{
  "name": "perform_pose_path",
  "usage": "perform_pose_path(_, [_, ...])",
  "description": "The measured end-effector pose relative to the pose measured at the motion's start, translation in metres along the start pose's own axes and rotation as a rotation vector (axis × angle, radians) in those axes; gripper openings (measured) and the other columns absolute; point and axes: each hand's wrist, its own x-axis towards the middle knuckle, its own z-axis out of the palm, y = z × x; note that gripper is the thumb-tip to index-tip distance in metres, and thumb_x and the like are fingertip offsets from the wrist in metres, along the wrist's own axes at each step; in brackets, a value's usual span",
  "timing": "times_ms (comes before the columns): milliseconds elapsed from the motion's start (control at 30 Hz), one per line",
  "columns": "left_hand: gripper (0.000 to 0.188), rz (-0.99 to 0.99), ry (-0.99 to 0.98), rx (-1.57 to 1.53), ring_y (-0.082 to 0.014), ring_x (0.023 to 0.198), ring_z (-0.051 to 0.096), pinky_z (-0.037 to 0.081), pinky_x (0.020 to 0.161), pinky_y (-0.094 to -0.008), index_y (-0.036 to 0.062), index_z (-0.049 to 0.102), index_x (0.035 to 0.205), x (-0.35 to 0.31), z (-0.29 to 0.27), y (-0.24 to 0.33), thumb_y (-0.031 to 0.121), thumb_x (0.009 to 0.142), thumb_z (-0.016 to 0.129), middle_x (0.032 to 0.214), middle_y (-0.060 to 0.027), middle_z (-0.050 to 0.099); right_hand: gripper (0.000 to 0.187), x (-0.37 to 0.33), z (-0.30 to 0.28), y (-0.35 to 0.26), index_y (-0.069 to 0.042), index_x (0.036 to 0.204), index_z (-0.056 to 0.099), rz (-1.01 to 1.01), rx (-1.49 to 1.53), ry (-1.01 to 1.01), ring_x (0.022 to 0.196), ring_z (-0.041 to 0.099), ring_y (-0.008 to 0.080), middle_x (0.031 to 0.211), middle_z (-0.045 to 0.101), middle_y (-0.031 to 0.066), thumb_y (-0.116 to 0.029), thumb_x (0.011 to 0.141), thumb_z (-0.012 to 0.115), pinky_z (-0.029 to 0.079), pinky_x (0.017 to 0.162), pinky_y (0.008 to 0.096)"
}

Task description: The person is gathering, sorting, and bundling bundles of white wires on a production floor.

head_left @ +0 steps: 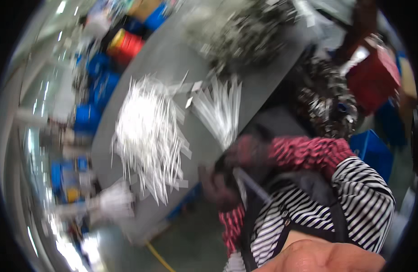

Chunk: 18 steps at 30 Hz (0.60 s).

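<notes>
Motion blur smears much of the picture. A fanned bunch of clear plastic strips [220, 111] spreads over the grey table's near edge, its narrow end gathered at my right hand [249, 150]. That hand wears a dark glove and is closed round the gathered end. Below it, more pale strip ends [252, 185] stick out toward my chest. My left hand [219, 185], also dark-gloved, is just lower and to the left, close to those ends. Its fingers are too smeared to read. A big heap of shiny clear-white strips [147, 131] lies on the table to the left.
On the grey table [104, 140], a large pile of dark metallic-looking pieces [245, 38] covers the far part. More shiny pieces [331, 104] are heaped at the right, beside a red box [374, 81] and a blue bin [372, 149]. Blue containers [98, 86] stand beyond the left edge.
</notes>
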Motion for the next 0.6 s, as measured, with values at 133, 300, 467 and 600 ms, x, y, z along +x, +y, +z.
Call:
perform_pose_path(133, [0.021,-0.717,-0.404,-0.843,-0.0225,0.09,0.064,0.051,0.081,-0.034,-0.0026,0.065,0.102,-0.015,-0.003,-0.004,0.017,0.094,0.062,0.108,-0.0166,0.064,0.024,-0.008,0.012,0.003,-0.017,0.096,0.07,-0.016,0.063,0.044,0.081,0.068,0.0302,0.09,0.067,0.0082,-0.031,0.078,0.064,0.055,0.065,0.0411])
perform_pose_path(300, [0.017,-0.624,-0.412,-0.435,-0.0203,0.093,0.064,0.053,0.078,-0.0317,0.0027,0.063,0.109,-0.032,0.006,-0.027,0.005,0.094,0.057,0.109,-0.0123,0.062,0.017,-0.016,0.006,0.002,-0.02,0.086,0.07,0.03,-0.063,-0.028,0.075,0.066,0.0254,0.084,0.065,0.003,-0.031,0.074,0.067,0.053,0.062,0.0396])
perform_pose_path(467, [0.015,-0.971,-0.15,-0.646,-0.0249,0.085,0.065,0.053,0.074,-0.0339,0.0012,0.064,0.105,-0.036,0.004,-0.034,0.001,0.094,0.055,0.107,-0.0141,0.063,0.012,-0.025,0.0,0.003,-0.021,0.081,0.069,0.005,-0.117,0.022,0.072,0.065,0.0211,0.081,0.062,0.0006,-0.028,0.071,0.068,0.051,0.06,0.0387])
perform_pose_path(600, [0.029,-0.423,-0.116,-0.381,-0.0294,0.101,0.063,0.05,0.087,-0.0349,-0.0015,0.06,0.12,-0.026,0.006,-0.02,0.001,0.092,0.055,0.115,-0.0183,0.063,0.013,-0.018,0.003,0.001,-0.018,0.086,0.069,-0.056,0.055,0.0,0.073,0.065,0.0257,0.083,0.063,0.0057,-0.023,0.075,0.065,0.051,0.057,0.042])
